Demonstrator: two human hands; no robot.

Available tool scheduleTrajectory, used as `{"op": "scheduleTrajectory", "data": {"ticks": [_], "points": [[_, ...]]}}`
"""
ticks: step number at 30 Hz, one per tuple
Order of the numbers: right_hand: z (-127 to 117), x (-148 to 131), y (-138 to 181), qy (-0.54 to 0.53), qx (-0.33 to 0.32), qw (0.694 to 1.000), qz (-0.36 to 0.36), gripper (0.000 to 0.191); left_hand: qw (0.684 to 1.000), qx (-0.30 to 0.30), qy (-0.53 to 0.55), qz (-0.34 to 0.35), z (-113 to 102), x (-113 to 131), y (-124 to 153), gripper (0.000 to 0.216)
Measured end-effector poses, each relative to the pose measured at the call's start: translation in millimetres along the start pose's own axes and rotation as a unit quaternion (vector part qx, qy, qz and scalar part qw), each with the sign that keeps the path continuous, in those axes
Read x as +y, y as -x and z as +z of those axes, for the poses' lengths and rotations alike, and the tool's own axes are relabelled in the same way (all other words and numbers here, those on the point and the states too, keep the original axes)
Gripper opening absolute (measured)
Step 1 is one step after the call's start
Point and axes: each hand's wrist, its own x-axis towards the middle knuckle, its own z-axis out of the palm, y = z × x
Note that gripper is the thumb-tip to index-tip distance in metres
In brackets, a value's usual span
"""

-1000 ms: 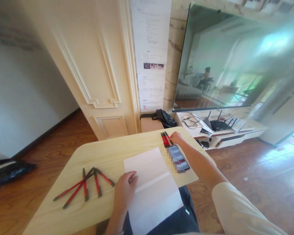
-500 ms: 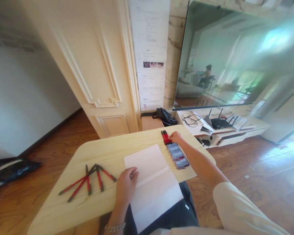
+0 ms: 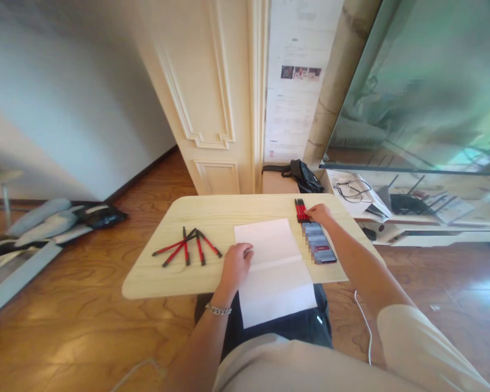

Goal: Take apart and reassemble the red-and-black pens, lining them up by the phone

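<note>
My right hand point(image 3: 318, 212) touches the row of red-and-black pens point(image 3: 300, 210) near the table's point(image 3: 220, 210) far right corner; whether it grips one, I cannot tell. My left hand point(image 3: 236, 265) rests loose on white paper point(image 3: 274, 272) overhanging the near edge.

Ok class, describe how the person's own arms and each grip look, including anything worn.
The left grip is an ungloved hand, with a silver-coloured chain-link bracelet at the wrist; no sleeve shows there. The right grip is ungloved too; the right arm has a short, pale sleeve.
</note>
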Motion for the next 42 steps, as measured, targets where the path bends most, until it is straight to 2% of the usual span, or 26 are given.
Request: {"op": "scheduleTrajectory", "data": {"ticks": [1,3,5,10,13,16,19,21,23,27,30,36,39,42], "points": [[-1.2,-1.6,1.2,0.004,0.006,1.000,-0.003,0.035,1.000,0.004,-0.005,-0.002,-0.5,1.9,0.3,0.019],[-1.7,-8.2,8.7,-0.003,0.070,0.997,-0.018,0.034,1.000,0.011,-0.004,-0.003,-2.4,5.5,1.8,0.017],[2.8,-20.3,26.8,-0.047,0.113,0.990,-0.064,0.033,1.000,0.025,0.009,0.007,-6.7,6.8,4.5,0.016],[35.4,-62.5,114.8,-0.161,0.042,0.961,-0.220,0.033,0.996,0.085,0.011,-0.017,-34.6,-11.6,12.6,0.018],[57.2,-80.9,162.6,-0.186,0.019,0.947,-0.260,0.035,0.991,0.114,-0.034,-0.061,-65.5,-36.7,14.3,0.019],[71.2,-88.3,184.0,-0.185,0.022,0.945,-0.270,0.034,0.978,0.143,-0.122,-0.092,-101.9,-65.8,12.5,0.021],[75.4,-88.3,185.8,-0.188,0.043,0.946,-0.262,0.036,0.963,0.145,-0.201,-0.102,-132.9,-93.7,8.7,0.022],[74.4,-87.0,183.4,-0.191,0.050,0.946,-0.256,0.037,0.954,0.144,-0.241,-0.105,-146.4,-109.2,5.8,0.022],[72.6,-85.9,181.4,-0.192,0.054,0.948,-0.248,0.039,0.949,0.138,-0.265,-0.102,-154.0,-120.5,2.8,0.023],[71.2,-85.0,181.4,-0.200,0.052,0.949,-0.237,0.042,0.955,0.079,-0.273,-0.087,-158.1,-129.5,-3.5,0.021],[72.4,-83.7,182.4,-0.206,0.048,0.949,-0.233,0.042,0.955,0.053,-0.283,-0.076,-157.6,-129.3,-7.0,0.017],[76.0,-79.1,180.1,-0.217,0.039,0.951,-0.218,0.036,0.960,0.084,-0.258,-0.074,-161.9,-121.0,-8.1,0.014],[76.2,-78.6,179.0,-0.218,0.037,0.951,-0.215,0.032,0.967,0.098,-0.221,-0.076,-163.3,-105.4,-6.6,0.015],[74.7,-80.8,179.0,-0.225,0.041,0.951,-0.209,0.031,0.982,0.125,-0.122,-0.072,-149.2,-77.7,-3.9,0.021]]}}
